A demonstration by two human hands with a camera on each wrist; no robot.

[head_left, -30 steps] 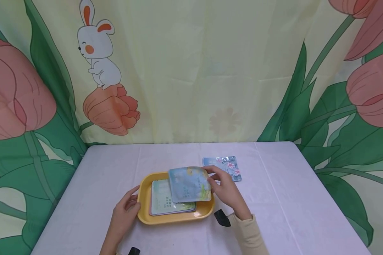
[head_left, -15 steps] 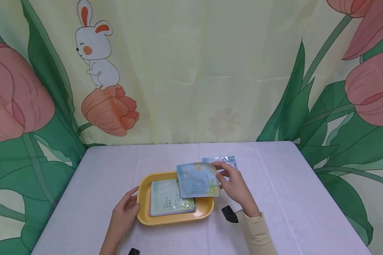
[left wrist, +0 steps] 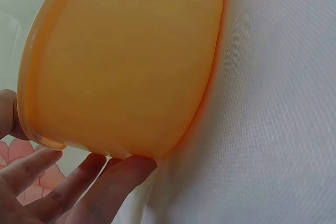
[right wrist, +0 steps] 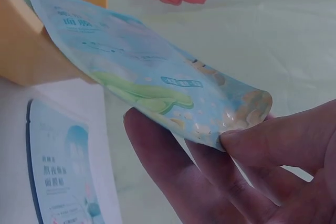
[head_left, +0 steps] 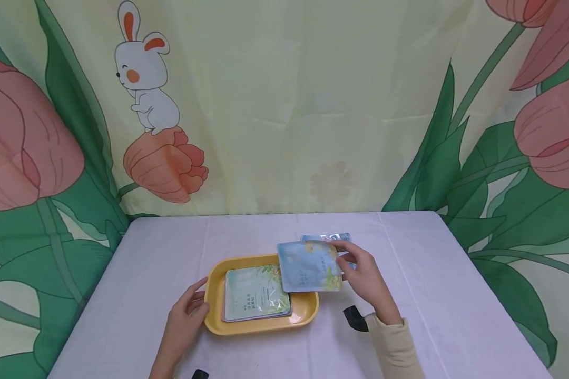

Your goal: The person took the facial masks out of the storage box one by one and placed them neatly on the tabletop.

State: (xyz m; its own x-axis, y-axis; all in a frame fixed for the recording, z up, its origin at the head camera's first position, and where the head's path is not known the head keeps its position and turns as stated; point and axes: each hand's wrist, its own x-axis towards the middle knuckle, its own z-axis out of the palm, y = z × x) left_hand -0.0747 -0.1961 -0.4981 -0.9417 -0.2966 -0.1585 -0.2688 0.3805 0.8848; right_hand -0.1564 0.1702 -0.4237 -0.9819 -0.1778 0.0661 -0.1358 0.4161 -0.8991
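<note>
Clearly, the right hand [head_left: 367, 276] pinches a pale-blue sheet-mask sachet [head_left: 308, 266] by its right edge, the thumb on one face and other fingers behind. Most of the sachet projects leftward beyond the fingers, raised and tilted, overlapping the right end of a yellow tray [head_left: 305, 315] in the head view. The left hand [head_left: 182, 316] rests spread fingers against the tray's left end. Inside lies a pale-green sachet [head_left: 251, 295] atop another; a blue floral sachet [head_left: 325, 237] sits on the counter [head_left: 455, 316], partly hidden behind the raised one.
</note>
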